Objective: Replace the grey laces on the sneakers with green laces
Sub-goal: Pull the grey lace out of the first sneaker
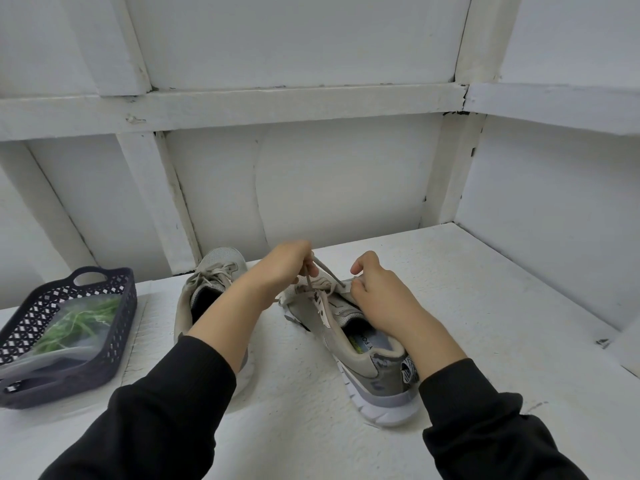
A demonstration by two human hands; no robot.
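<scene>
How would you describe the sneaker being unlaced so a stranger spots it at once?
On the white shelf, right of the dark basket, stand two grey sneakers. It is the right-hand sneaker. Unlike the left sneaker, its grey lace is stretched between the left hand and right hand.

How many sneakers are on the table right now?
2. One grey mesh sneaker sits on the left, laces tied. The other grey sneaker lies right of it, where the left hand and right hand pinch its grey lace.
</scene>
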